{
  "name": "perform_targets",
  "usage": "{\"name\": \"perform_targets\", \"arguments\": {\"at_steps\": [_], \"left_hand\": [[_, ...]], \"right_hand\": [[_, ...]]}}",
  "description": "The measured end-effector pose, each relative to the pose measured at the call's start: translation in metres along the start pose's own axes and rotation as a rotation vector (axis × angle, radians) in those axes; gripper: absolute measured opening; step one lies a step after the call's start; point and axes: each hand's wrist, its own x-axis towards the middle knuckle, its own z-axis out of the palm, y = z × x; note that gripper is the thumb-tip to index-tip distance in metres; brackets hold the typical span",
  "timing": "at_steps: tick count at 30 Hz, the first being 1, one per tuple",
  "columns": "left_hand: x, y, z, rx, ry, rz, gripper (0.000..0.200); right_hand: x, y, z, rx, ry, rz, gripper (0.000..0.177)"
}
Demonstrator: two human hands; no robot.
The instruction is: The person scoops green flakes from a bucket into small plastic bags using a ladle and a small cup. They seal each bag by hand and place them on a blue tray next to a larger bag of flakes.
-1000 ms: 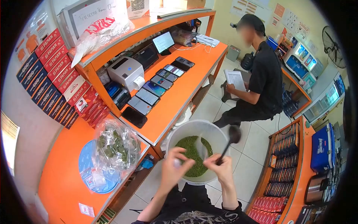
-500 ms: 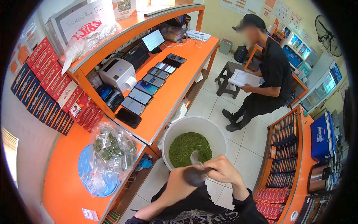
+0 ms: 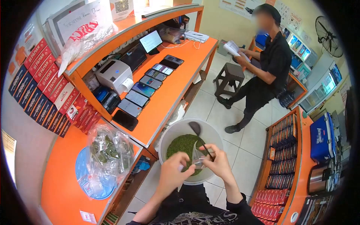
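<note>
A large white bucket [image 3: 163,139] of chopped green leaves [image 3: 180,145] stands on the floor in front of me. My right hand [image 3: 218,162] grips the thin handle of a black ladle [image 3: 194,128], whose bowl points away from me at the bucket's far side. Between my hands, over the near part of the bucket, is a small clear plastic bag [image 3: 198,159]. My left hand [image 3: 173,173] has its fingers curled at the bag's left side; the right fingertips also touch the bag. Part of its outline is hard to make out.
On the orange counter [image 3: 170,88] to the left lie several phones [image 3: 143,89] beside a label printer [image 3: 116,74]. A blue tray [image 3: 81,168] bears a plastic bag of green packets [image 3: 107,148]. Another person [image 3: 276,62] holds papers by a stool [image 3: 230,73]. Shelves [image 3: 283,150] stand right.
The ladle has moved from above my left hand to the bucket's far side. My hands have drawn apart, showing the clear bag. The other person has straightened and raised the papers from the stool.
</note>
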Motion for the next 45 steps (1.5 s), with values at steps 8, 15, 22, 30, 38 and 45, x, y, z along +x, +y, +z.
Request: {"name": "perform_targets", "arguments": {"at_steps": [8,15,22,30,38,45], "left_hand": [[0.012,-0.007,-0.015,-0.659,-0.346,-0.568,0.086],[-0.006,-0.003,0.011,-0.193,-0.224,-0.056,0.069],[-0.024,-0.055,-0.025,-0.775,0.033,-0.474,0.068],[-0.049,-0.085,-0.052,-1.394,0.401,-0.794,0.056],[-0.029,-0.072,-0.032,-0.859,0.504,-0.631,0.062],[-0.011,-0.068,0.021,0.238,0.22,-0.018,0.058]], "right_hand": [[-0.006,0.017,-0.015,0.833,-0.337,0.174,0.071],[0.005,0.018,-0.021,0.364,-0.485,0.167,0.064],[0.087,0.25,0.064,-1.005,-0.908,-0.048,0.039],[0.1,0.281,0.053,-1.323,-1.236,-0.172,0.037],[0.089,0.168,-0.039,-0.94,-0.913,-0.039,0.027],[0.066,0.015,-0.09,-0.785,-0.47,-0.289,0.026]]}}
